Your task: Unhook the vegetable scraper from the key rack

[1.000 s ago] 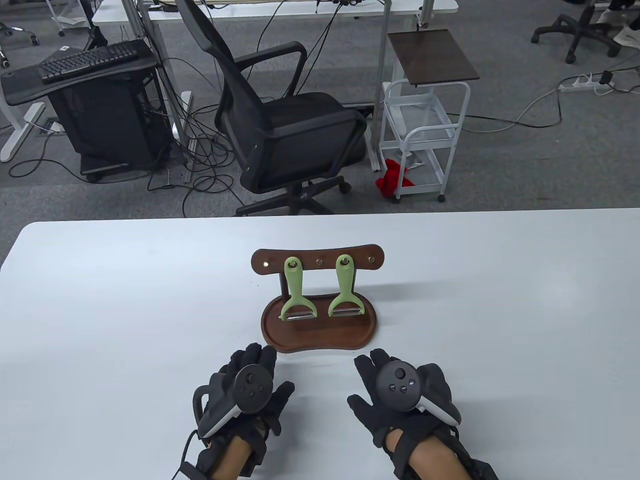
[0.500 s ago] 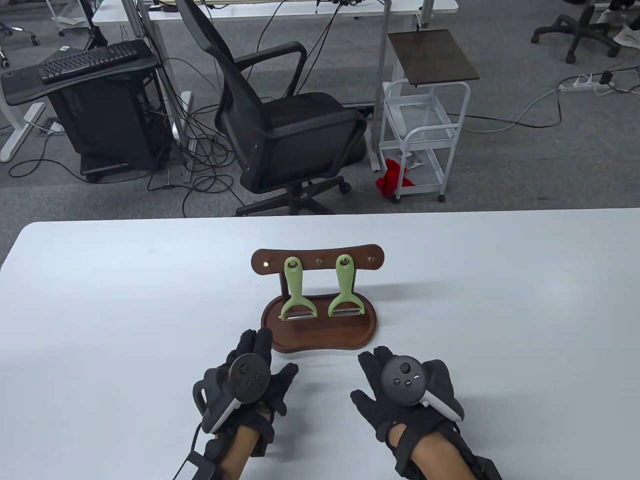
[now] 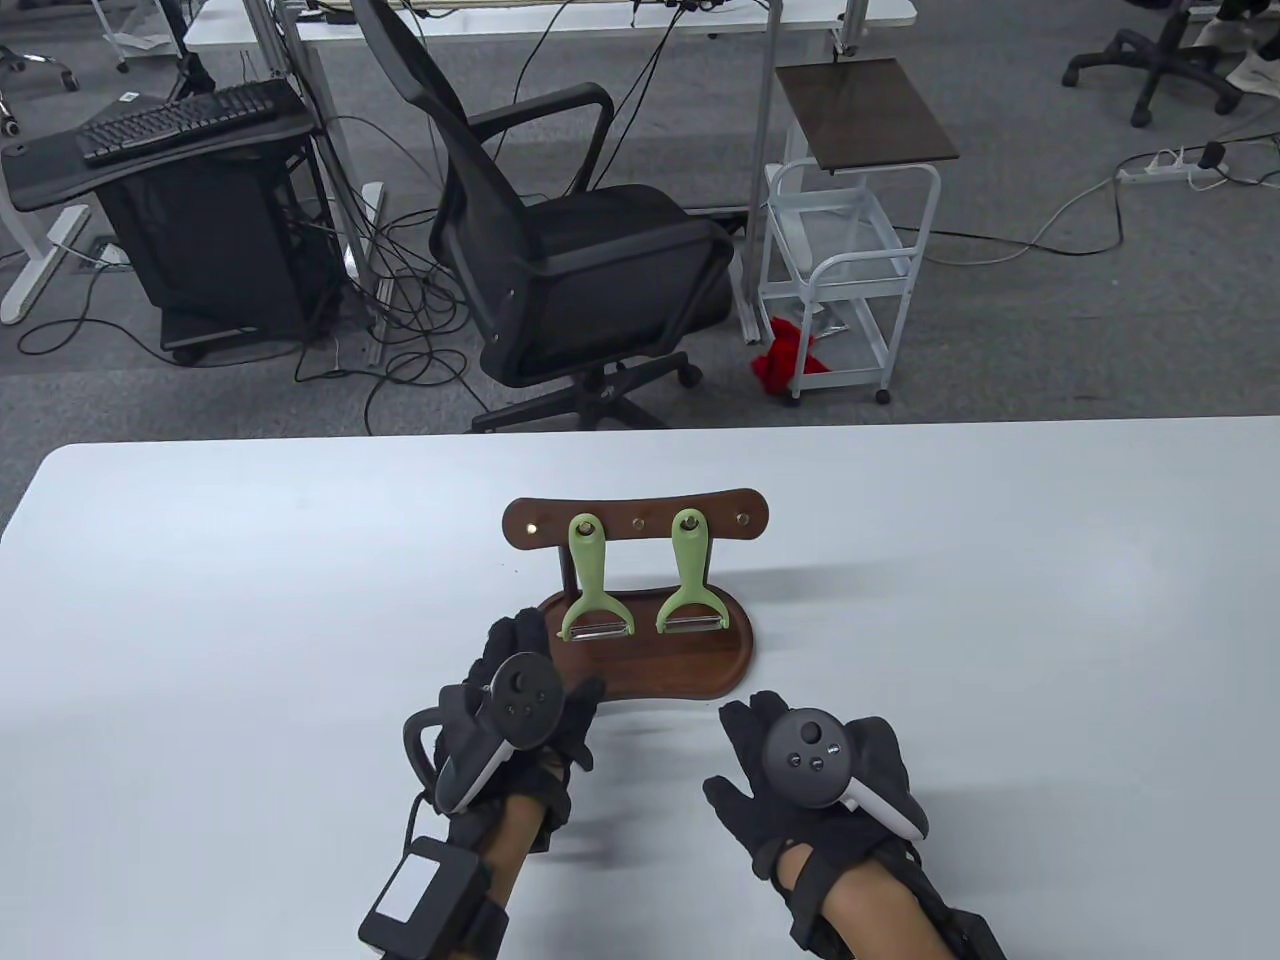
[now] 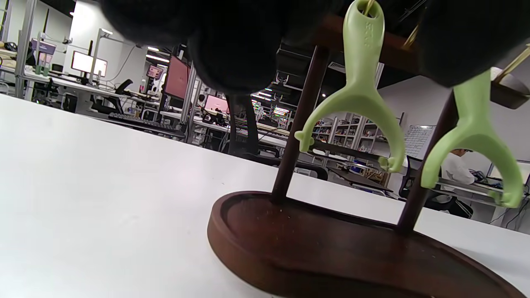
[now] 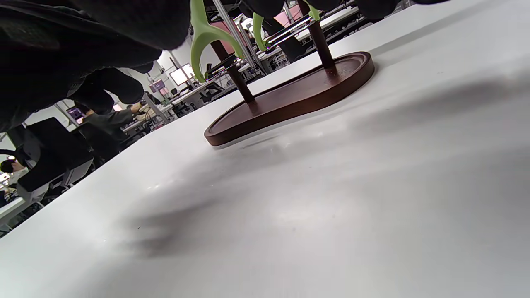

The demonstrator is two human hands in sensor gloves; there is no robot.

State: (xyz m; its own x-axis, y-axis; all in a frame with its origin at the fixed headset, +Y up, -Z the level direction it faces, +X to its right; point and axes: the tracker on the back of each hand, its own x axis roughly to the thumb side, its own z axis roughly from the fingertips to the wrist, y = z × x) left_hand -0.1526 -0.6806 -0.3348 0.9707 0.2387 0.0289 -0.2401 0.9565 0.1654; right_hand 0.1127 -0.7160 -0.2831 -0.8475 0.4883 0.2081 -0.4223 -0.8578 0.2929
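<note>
Table view: the left hand (image 3: pixel 515 700) has advanced since a second ago, fingers spread over the key rack (image 3: pixel 640 655) tray's near-left rim, holding nothing. The right hand (image 3: pixel 810 765) stays flat, fingers apart, on the counter (image 3: pixel 1000 620). Two scrapers, left scraper (image 3: pixel 592 585) and right scraper (image 3: pixel 690 580), hang from hooks.

Left wrist view: both scrapers hang above the tray.

Right wrist view: one rack, two scrapers.

text: none legible | left scraper handle (image 4: pixel 364 37): embossed marks, perhaps digits

Matt dark-wood key rack (image 3: pixel 640 520), green-plastic scrapers (image 3: pixel 592 585)
</note>
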